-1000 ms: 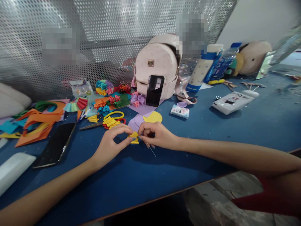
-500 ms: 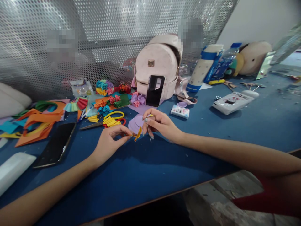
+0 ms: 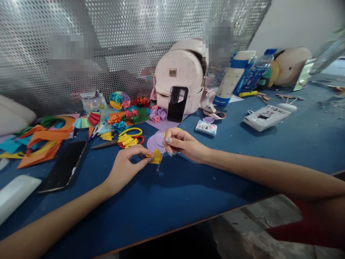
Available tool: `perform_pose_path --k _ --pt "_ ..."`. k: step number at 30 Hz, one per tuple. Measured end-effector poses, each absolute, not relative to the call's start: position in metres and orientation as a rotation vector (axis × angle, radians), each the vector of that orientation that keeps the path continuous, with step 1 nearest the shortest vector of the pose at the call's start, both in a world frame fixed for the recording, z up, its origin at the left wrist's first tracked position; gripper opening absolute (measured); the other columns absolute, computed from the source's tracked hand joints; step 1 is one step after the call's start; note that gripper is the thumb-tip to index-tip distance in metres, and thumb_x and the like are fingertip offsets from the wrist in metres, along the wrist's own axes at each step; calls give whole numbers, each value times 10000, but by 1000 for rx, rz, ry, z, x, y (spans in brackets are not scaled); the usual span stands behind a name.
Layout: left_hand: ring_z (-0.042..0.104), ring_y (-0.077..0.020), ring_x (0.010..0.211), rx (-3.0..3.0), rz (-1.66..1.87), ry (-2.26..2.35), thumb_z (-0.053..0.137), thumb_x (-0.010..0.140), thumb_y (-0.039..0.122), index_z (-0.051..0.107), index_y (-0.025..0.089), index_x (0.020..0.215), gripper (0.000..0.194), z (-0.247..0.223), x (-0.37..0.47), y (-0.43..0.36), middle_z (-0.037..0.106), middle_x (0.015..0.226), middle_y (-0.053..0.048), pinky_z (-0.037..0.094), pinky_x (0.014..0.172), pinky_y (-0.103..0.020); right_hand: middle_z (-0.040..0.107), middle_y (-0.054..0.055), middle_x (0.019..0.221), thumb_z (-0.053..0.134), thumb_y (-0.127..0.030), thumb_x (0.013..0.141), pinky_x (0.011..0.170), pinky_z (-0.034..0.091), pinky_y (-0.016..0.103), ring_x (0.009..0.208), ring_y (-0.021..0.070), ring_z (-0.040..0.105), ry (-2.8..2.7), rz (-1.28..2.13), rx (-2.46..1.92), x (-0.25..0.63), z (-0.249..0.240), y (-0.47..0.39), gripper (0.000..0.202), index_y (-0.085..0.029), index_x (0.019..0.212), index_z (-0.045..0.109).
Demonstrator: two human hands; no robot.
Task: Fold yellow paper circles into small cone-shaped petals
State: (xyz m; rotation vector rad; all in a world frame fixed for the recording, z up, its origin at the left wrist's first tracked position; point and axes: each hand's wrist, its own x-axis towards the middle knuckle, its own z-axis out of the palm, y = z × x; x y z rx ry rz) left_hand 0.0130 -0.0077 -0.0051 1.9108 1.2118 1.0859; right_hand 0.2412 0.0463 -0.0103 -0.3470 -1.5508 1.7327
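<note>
My left hand (image 3: 129, 163) pinches a small yellow piece (image 3: 156, 157) between thumb and fingertips, above the blue table. Close on its right, my right hand (image 3: 183, 145) is closed on a thin stick (image 3: 161, 159), whose lower end points down beside the yellow piece. Behind the hands lie lilac discs (image 3: 155, 141), partly covered by my right fingers. Folded yellow pieces (image 3: 128, 140) rest on scissors (image 3: 105, 144) with red and yellow handles, left of the discs.
A phone (image 3: 178, 104) leans on a pale backpack (image 3: 179, 72). Another phone (image 3: 64, 165) lies at left by coloured strips (image 3: 43, 144). Bright folded flowers (image 3: 120, 100) stand at the back. Toward the right are a small packet (image 3: 206, 127), a tissue pack (image 3: 266, 117) and bottles (image 3: 229, 82).
The yellow piece has turned and shows a broader face. The stick in my right hand has swung its lower end left, toward that piece.
</note>
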Motion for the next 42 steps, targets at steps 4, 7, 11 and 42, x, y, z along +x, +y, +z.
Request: perform_pose_path --k 4,7,11,42 --pt "704 -186 769 1901 1067 1230 717 811 254 797 214 802 89 -4 11 -6 776 804 -28 530 778 -295 723 18 763 658 -394 959 565 426 213 614 83 574 -1671 1623 -378 239 -9 45 280 -185 827 527" --pt "723 -211 830 1924 1054 1261 694 839 289 810 224 823 134 -5 8 -3 799 867 -36 538 833 -319 726 22 765 685 -410 933 599 486 232 651 101 625 -1725 1512 -406 238 -11 45 286 -189 841 529" --pt "724 -223 852 1944 988 1269 657 875 309 821 226 880 183 -4 10 -3 806 915 -44 534 868 -343 716 37 794 689 -386 921 597 492 244 668 115 638 -1828 1300 -490 240 -14 44 261 -180 816 568" --pt "727 -207 796 1847 984 1197 739 805 285 815 215 763 112 2 16 -6 794 840 -47 562 795 -304 696 12 781 690 -258 870 595 420 249 671 115 596 -1959 994 -645 241 -11 44 126 -188 766 683"
